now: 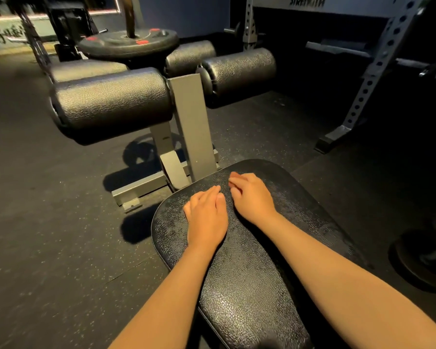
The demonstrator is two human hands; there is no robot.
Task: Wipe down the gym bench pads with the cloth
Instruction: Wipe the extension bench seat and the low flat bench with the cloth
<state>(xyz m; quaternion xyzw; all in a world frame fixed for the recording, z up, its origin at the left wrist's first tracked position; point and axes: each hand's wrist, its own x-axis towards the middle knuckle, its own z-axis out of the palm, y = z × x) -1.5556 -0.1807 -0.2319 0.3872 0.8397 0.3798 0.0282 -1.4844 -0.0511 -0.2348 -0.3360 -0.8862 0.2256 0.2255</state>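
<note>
Head view: left hand (207,217) lies flat with fingers straight and right hand (252,197) has fingers loosely curled, both empty on the seat pad (249,285); no cloth visible, roller pads (111,102) apparently unwiped, wiping likely not begun.

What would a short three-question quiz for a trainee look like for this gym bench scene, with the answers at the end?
1. True or false: both hands rest on the seat pad.
2. Is a cloth visible in either hand?
3. Which lies beyond the seat pad: A) roller pads, B) a treadmill, C) a mirror?

Key:
1. True: left hand and right hand lie on it.
2. No, none is visible.
3. A.
</note>
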